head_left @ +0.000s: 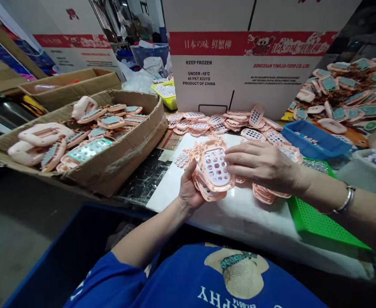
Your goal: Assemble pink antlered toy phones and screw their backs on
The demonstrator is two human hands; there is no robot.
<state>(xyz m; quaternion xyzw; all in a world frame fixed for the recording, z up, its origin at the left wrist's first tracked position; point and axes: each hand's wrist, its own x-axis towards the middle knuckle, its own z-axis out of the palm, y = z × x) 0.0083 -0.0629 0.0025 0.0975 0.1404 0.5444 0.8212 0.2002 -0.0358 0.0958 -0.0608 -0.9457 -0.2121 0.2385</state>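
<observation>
My left hand (190,185) is closed around a small stack of pink plastic frames, held above a white work surface (229,218). The uppermost pink frame (218,167) carries a white insert with rows of holes. Across its right edge lie the fingers of my right hand (265,164), stretched out and close together; the thumb is hidden. Beside my left hand a loose white perforated piece (181,160) rests on the surface. More pink frames (263,193) are stacked under my right hand, and a long pile of pink frames (204,122) runs along the back.
On the left stands a cardboard box (136,154) of pink parts, some with teal panels. A printed white carton (207,94) rises behind the pile. To the right are a blue tray (316,139), a green basket (319,226) and a heap of pink parts (351,92).
</observation>
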